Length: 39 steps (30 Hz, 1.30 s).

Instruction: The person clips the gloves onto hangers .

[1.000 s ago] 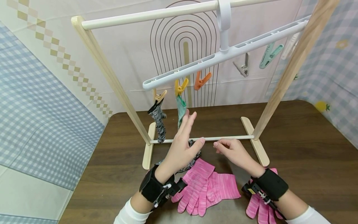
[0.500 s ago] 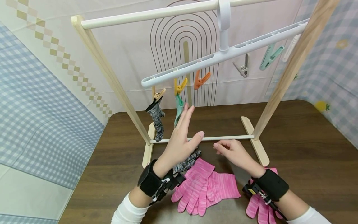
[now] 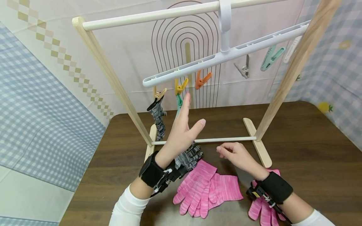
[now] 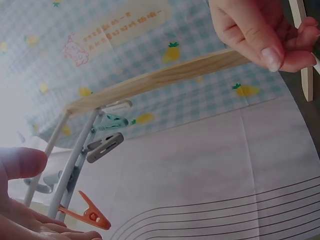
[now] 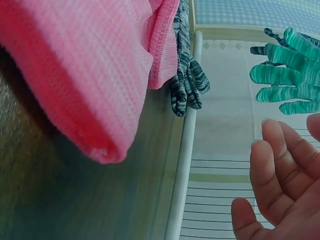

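My left hand is raised in front of the hanging green glove, fingers straight and thumb spread, and hides most of that glove in the head view. A yellow clothespin holds the green glove to the white clip hanger. Left of it a black-and-grey glove hangs from a tan clothespin. My right hand hovers low before the rack's lower bar, fingers loosely curled around nothing. Below the hands lie pink gloves and another black-and-grey glove, partly behind my left wrist.
A wooden rack carries the hanger, which tilts up to the right. An orange clothespin, a grey clip, a mint clothespin and a white one hang with nothing in them. More pink glove lies under my right wrist.
My left hand has risen, its fingertips now near the yellow clothespin and covering more of the green glove. More of the lying grey glove shows. My right hand has stayed nearly still.
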Available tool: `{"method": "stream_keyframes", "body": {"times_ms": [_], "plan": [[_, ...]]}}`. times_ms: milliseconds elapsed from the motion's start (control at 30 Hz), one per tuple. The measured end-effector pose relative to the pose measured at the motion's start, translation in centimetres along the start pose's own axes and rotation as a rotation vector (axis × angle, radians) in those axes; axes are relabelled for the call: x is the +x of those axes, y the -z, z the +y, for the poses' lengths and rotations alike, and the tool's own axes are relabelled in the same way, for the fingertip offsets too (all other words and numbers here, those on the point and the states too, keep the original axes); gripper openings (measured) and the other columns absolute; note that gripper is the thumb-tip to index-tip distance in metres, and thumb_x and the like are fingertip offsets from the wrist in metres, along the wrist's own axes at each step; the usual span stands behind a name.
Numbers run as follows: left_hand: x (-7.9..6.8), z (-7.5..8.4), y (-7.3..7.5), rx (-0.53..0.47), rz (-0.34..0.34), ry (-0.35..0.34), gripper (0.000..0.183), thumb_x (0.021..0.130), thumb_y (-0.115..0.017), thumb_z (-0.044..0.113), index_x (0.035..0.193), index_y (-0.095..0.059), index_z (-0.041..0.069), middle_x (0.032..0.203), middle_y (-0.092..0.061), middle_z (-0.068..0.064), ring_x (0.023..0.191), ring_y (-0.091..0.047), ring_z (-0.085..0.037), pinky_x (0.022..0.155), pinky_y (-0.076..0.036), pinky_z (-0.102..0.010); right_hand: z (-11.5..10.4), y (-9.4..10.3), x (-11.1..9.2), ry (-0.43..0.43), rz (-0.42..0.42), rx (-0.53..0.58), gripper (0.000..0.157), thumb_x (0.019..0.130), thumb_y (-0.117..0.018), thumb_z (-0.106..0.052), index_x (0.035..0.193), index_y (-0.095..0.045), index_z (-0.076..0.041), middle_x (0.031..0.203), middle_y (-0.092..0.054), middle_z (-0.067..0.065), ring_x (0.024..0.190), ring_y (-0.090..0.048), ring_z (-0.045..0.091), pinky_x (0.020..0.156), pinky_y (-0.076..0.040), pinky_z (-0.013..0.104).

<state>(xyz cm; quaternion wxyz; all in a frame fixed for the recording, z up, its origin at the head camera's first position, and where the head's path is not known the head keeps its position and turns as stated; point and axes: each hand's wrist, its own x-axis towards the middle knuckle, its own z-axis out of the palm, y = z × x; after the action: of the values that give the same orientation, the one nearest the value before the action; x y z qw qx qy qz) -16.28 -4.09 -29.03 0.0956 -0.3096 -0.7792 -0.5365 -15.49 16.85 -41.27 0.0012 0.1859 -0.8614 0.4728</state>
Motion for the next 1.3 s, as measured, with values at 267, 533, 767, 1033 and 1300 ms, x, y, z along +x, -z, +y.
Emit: {"method": "stream_keyframes", "body": {"times_ms": [267,533,767,1033,1300], "plan": [[0.9,0.4,0.6,-0.030,-0.005,0.000,0.074,0.091,-0.050,0.023,0.143,0.002,0.015,0.151,0.000,-0.003,0.135,-0.004,-0.007,0.110,-0.013,-0.037,0.1,0.1,-0.2,0.003,-0.004,0.009,0.025,0.091,-0.053,-0.027,0.080,-0.064,-0.007,0.070,-0.061,0.007,0.069,-0.056,0.018,0.061,-0.047,0.034],[1.9,0.6,0.9,-0.022,0.004,-0.005,0.073,0.091,-0.050,0.023,0.143,0.001,0.012,0.151,0.000,-0.004,0.135,-0.002,-0.007,0.111,-0.011,-0.037,0.4,0.1,-0.4,-0.006,-0.008,-0.010,0.026,0.091,-0.052,-0.028,0.081,-0.064,-0.008,0.070,-0.061,0.007,0.067,-0.055,0.014,0.060,-0.047,0.034],[2.8,0.3,0.9,-0.008,0.008,0.018,0.073,0.091,-0.050,0.024,0.143,0.000,0.011,0.152,-0.002,-0.006,0.134,-0.003,-0.007,0.111,-0.011,-0.038,0.4,0.2,-0.5,-0.020,-0.015,-0.034,0.027,0.091,-0.052,-0.029,0.079,-0.064,-0.008,0.069,-0.060,0.006,0.063,-0.052,0.012,0.058,-0.045,0.033],[3.7,0.2,0.8,-0.008,0.003,0.041,0.074,0.091,-0.050,0.024,0.144,0.000,0.010,0.152,-0.002,-0.006,0.134,-0.002,-0.007,0.111,-0.012,-0.038,0.5,0.2,-0.7,-0.018,-0.024,-0.040,0.027,0.091,-0.051,-0.029,0.079,-0.064,-0.009,0.069,-0.060,0.006,0.064,-0.053,0.012,0.059,-0.045,0.033],[4.3,0.6,1.0,0.011,-0.017,0.054,0.073,0.091,-0.049,0.026,0.144,0.000,0.011,0.152,-0.001,-0.002,0.134,-0.001,-0.005,0.111,-0.011,-0.038,0.7,0.4,-0.8,-0.005,-0.034,-0.056,0.026,0.091,-0.052,-0.028,0.080,-0.065,-0.008,0.067,-0.060,0.005,0.063,-0.053,0.011,0.058,-0.045,0.032]]}}
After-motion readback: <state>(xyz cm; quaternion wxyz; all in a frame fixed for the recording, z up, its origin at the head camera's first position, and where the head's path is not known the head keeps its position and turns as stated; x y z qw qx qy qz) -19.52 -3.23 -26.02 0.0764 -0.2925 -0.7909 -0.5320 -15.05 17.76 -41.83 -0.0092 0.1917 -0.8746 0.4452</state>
